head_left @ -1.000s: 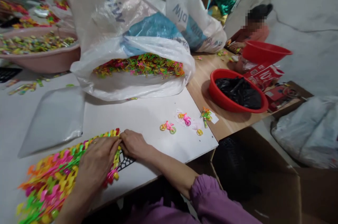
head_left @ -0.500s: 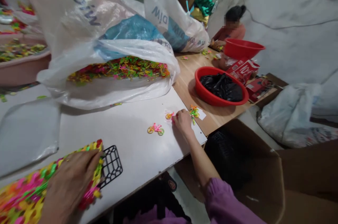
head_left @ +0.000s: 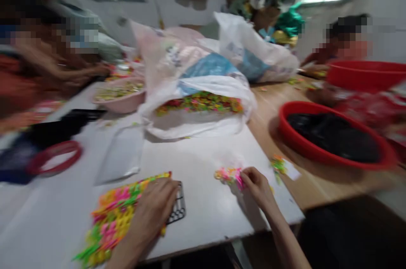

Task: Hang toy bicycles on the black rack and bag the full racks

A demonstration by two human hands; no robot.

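My left hand (head_left: 155,207) lies over a black grid rack (head_left: 178,209) crowded with colourful plastic pieces (head_left: 119,218); its fingers rest at the filled part's edge, and what they grip is hidden. At the right of the white table, my right hand (head_left: 256,182) pinches a pink plastic piece (head_left: 238,178). Blurred pink, orange and yellow pieces (head_left: 223,174) lie just beside its fingertips. A small cluster of green and orange pieces (head_left: 278,165) sits at the table seam, right of that hand.
An open white sack (head_left: 203,127) of small pieces stands behind the hands. A red basin (head_left: 288,133) with black plastic is at right, a pink basin (head_left: 122,104) at back left. People sit at both sides. A clear bag (head_left: 122,155) lies left.
The view has swung left, bringing another person and a red ring into sight. My right hand now has a pink piece raised in its fingers. My left hand stays on the rack.
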